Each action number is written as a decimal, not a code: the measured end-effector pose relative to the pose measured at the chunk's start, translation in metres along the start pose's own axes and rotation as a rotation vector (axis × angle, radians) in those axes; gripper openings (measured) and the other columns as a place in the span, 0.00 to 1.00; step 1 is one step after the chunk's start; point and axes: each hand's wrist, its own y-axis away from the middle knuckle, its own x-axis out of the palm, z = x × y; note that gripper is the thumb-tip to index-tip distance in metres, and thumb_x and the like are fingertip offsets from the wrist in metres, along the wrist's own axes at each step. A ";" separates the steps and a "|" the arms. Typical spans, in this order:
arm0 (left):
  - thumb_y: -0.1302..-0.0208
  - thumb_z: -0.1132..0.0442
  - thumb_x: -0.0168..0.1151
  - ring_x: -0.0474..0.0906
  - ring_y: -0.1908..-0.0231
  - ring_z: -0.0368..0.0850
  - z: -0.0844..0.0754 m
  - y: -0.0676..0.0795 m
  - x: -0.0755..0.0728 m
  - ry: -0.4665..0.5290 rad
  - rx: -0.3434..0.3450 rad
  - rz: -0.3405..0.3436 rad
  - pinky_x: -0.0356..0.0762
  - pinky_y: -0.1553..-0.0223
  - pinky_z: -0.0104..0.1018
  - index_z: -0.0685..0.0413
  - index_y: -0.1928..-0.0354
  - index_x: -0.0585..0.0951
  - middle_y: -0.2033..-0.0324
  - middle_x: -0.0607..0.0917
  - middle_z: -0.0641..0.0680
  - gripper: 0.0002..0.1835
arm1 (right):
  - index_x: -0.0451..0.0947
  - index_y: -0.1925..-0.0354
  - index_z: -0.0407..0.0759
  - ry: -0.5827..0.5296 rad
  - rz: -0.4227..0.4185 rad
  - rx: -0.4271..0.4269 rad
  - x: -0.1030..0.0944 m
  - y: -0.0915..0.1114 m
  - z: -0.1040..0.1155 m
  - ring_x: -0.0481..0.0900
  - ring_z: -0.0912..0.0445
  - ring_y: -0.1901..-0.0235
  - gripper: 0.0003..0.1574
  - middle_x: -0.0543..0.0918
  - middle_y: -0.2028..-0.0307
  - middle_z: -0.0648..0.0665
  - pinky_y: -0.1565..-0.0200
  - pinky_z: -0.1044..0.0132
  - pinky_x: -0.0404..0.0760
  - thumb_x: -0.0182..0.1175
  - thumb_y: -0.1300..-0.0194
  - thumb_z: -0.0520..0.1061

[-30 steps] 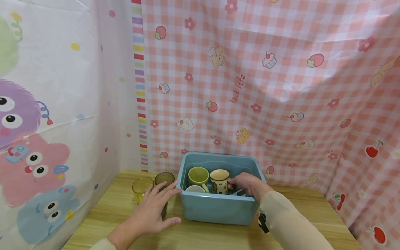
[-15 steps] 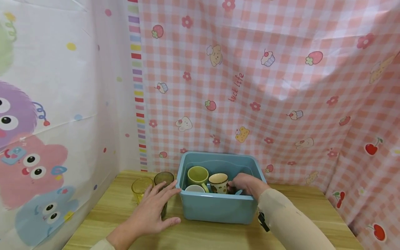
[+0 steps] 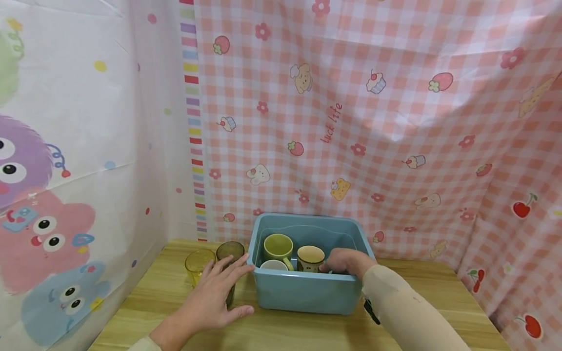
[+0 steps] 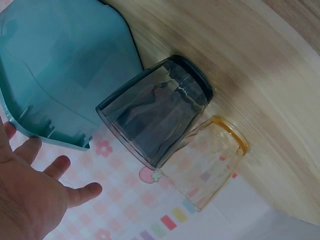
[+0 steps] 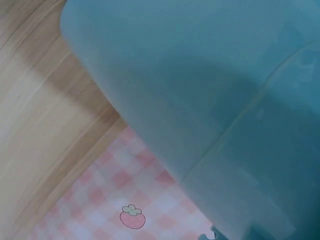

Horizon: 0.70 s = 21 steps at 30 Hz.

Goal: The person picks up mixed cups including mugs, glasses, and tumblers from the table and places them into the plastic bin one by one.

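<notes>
Near the back edge of the counter (image 3: pixel 151 290), your right grip (image 3: pixel 351 261) pinches the cream mug (image 3: pixel 311 256) inside the blue bin (image 3: pixel 307 295) for what looks like a set-down, left grip (image 3: pixel 213 296) spread at the bin's corner; gentle release looks due.

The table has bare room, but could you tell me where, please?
The table is bare in front of the bin, between left hand and right sleeve, and right of that sleeve. Crowded: left of the bin, by the dark cup and yellow cup, and inside it, with three cups and the right hand.
</notes>
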 end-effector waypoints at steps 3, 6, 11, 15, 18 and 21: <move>0.36 0.22 0.61 0.70 0.25 0.68 0.000 0.000 0.000 0.000 0.003 -0.004 0.63 0.35 0.87 0.36 0.23 0.72 0.18 0.67 0.49 0.46 | 0.85 0.68 0.40 0.030 0.008 -0.016 0.001 -0.002 0.000 0.79 0.52 0.62 0.18 0.80 0.66 0.45 0.56 0.61 0.77 0.65 0.24 0.51; 0.36 0.22 0.61 0.70 0.25 0.68 0.000 0.000 0.000 -0.002 0.004 -0.008 0.63 0.36 0.87 0.37 0.23 0.72 0.18 0.67 0.49 0.46 | 0.85 0.67 0.41 0.020 0.004 -0.030 0.000 -0.004 0.000 0.78 0.52 0.60 0.15 0.82 0.64 0.45 0.53 0.59 0.78 0.64 0.25 0.49; 0.36 0.22 0.61 0.70 0.26 0.69 -0.001 0.000 0.000 -0.005 0.007 -0.015 0.64 0.36 0.87 0.37 0.24 0.73 0.18 0.68 0.50 0.46 | 0.87 0.64 0.42 -0.034 -0.004 -0.049 -0.001 -0.003 -0.001 0.78 0.52 0.57 0.13 0.83 0.61 0.46 0.47 0.56 0.79 0.64 0.25 0.49; 0.36 0.22 0.61 0.71 0.26 0.69 -0.001 0.000 0.000 -0.008 0.012 -0.019 0.64 0.37 0.88 0.38 0.24 0.73 0.19 0.68 0.50 0.45 | 0.89 0.63 0.42 -0.078 -0.003 -0.056 0.000 -0.002 -0.001 0.78 0.52 0.57 0.13 0.84 0.61 0.46 0.46 0.56 0.79 0.64 0.25 0.48; 0.36 0.21 0.61 0.71 0.26 0.69 -0.001 0.000 0.001 -0.011 0.012 -0.021 0.64 0.37 0.88 0.37 0.24 0.73 0.18 0.68 0.50 0.45 | 0.89 0.61 0.41 -0.087 -0.006 -0.055 0.000 -0.002 0.000 0.78 0.52 0.55 0.14 0.84 0.59 0.46 0.42 0.53 0.79 0.64 0.25 0.49; 0.36 0.21 0.61 0.70 0.26 0.69 0.000 0.000 0.001 -0.011 0.009 -0.019 0.64 0.37 0.88 0.36 0.23 0.72 0.18 0.68 0.49 0.45 | 0.89 0.57 0.39 -0.097 -0.012 -0.055 0.001 -0.003 -0.001 0.79 0.52 0.53 0.15 0.85 0.57 0.45 0.38 0.50 0.80 0.65 0.25 0.49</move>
